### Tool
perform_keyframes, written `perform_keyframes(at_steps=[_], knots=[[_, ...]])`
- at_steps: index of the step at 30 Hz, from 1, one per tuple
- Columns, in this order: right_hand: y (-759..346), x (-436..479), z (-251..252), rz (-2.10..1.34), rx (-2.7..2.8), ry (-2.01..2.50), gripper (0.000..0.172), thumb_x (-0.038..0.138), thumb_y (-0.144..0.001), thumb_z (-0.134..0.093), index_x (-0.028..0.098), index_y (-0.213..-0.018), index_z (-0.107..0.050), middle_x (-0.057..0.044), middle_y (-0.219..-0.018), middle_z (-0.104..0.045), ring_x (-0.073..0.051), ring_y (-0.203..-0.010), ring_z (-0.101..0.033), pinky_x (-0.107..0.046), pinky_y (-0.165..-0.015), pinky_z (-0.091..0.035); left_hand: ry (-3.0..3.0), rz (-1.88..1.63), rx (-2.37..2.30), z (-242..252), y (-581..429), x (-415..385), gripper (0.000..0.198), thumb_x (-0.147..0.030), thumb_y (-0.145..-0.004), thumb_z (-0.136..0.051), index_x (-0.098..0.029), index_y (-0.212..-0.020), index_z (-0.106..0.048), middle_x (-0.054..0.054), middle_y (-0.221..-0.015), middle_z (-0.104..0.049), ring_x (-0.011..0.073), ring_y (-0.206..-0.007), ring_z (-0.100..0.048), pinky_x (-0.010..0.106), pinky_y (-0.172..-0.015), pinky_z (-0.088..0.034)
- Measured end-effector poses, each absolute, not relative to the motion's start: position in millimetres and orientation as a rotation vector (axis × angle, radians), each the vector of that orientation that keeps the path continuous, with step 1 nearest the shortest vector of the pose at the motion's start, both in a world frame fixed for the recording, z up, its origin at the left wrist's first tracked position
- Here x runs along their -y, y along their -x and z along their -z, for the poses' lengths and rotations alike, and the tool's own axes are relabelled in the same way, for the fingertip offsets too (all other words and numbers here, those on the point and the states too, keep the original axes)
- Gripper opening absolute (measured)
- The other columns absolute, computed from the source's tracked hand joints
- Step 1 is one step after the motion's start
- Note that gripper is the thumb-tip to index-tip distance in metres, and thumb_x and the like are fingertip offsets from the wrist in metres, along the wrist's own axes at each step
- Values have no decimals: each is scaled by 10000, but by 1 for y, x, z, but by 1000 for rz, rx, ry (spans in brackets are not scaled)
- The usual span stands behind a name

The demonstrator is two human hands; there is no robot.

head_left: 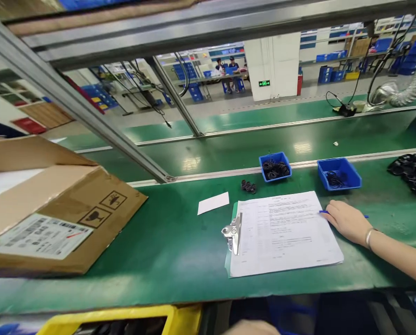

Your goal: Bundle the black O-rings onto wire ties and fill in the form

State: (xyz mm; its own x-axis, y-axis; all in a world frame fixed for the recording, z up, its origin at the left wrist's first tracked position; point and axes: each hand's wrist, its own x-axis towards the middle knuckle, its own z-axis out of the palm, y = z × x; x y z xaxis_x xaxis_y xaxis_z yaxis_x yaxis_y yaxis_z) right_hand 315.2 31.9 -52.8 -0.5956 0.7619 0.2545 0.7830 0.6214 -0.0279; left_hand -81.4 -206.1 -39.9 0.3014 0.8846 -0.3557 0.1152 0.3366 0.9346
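My right hand point(347, 219) rests at the right edge of a clipboard's printed papers point(281, 237), its fingers closed around a blue pen point(323, 212). A bracelet circles that wrist. The metal clip point(233, 233) sits at the papers' left side, over a green board. At the bottom edge only a blurred part of my left hand point(251, 328) shows, below the table's front edge; its fingers are hidden. Beyond the papers stand two blue bins, one point(275, 166) heaped with black ring-like parts, the other point(339, 174) holding fewer dark cord-like pieces.
An open cardboard box point(103, 218) takes up the bench's left side. A white card point(213, 203) and small black coils point(248, 186) lie near the clipboard. Black parts point(412, 174) are piled far right. A yellow crate point(187, 318) sits below the front edge. Metal framing crosses above.
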Motion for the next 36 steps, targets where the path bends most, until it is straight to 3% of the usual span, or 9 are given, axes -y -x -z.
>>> perform_keyframes(at_steps=[3, 8, 13, 17, 22, 27, 30, 33, 36], knots=[[-313, -31, 52, 150, 2595, 1255, 411, 415, -1046, -334, 205, -762, -544, -38, -773, -557, -214, -748, -533, -339, -718, -369, -1249, -784, -1412, -7, 105, 140, 294, -374, -947, -578, -200, -1179, -626, 100, -1329, -598, 259, -1193, -579, 484, -1021, -463], [-311, -33, 57, 179, 2588, 1218, 377, 383, -1043, -362, 195, -772, -546, -38, -773, -556, -215, -751, -544, -342, -719, -373, -1432, -962, -1978, -25, 131, 20, 478, -495, -669, -793, -144, -968, -665, 172, -1319, -637, 424, -1383, -391, 509, -1122, -328], [-307, -34, 58, 13, 2533, 1218, 356, 367, -1030, -389, 187, -790, -581, -65, -795, -576, -232, -767, -549, -352, -733, -385, -1414, -1110, -2056, -28, 141, -8, 227, -449, -678, -771, -248, -746, -689, 152, -996, -760, 456, -1191, -586, 554, -1025, -400], [-306, -34, 57, -107, 2477, 1252, 342, 360, -1017, -416, 180, -788, -595, -80, -812, -597, -242, -793, -576, -350, -745, -408, -1333, -1328, -2005, -55, 125, 7, 260, -490, -695, -750, -247, -747, -673, 98, -833, -757, 415, -1090, -642, 466, -878, -508], [-300, -39, 39, -278, 2344, 1283, 342, 359, -1008, -422, 181, -761, -578, -78, -747, -620, -228, -718, -608, -322, -668, -425, -1226, -1458, -1706, -78, 49, 46, 542, -575, -781, -656, -170, -1140, -629, 95, -988, -760, 295, -894, -703, 350, -693, -551], [-283, -28, -20, -522, 2110, 1257, 314, 387, -1051, -274, 213, -1051, -536, -29, -748, -641, -171, -643, -607, -275, -603, -432, -1052, -1337, -1324, -82, -24, 76, 487, -490, -762, -742, -151, -1109, -698, 122, -982, -758, 233, -778, -672, 297, -651, -516], [-272, -5, -55, -677, 2016, 1189, 397, 418, -1060, -153, 225, -913, -466, 17, -695, -589, -122, -542, -529, -241, -541, -420, -1164, -1252, -1295, -77, -43, 78, 342, -466, -747, -767, -168, -913, -748, 62, -824, -737, 200, -747, -623, 273, -683, -494], [-260, 22, -73, -964, 1804, 1008, 309, 491, -963, -498, 232, -825, -400, 39, -740, -517, -103, -566, -467, -228, -541, -407, -1218, -1188, -1276, -67, -52, 75, 329, -496, -732, -771, -177, -805, -736, 20, -708, -680, 182, -717, -593, 258, -686, -489], [-247, 42, -72, -1107, 1701, 922, 414, 402, -803, -735, 235, -758, -360, 56, -735, -452, -99, -591, -442, -224, -550, -399, -1196, -1111, -1231, -58, -57, 79, 369, -521, -738, -758, -177, -867, -731, 6, -653, -648, 171, -651, -587, 254, -622, -493]])
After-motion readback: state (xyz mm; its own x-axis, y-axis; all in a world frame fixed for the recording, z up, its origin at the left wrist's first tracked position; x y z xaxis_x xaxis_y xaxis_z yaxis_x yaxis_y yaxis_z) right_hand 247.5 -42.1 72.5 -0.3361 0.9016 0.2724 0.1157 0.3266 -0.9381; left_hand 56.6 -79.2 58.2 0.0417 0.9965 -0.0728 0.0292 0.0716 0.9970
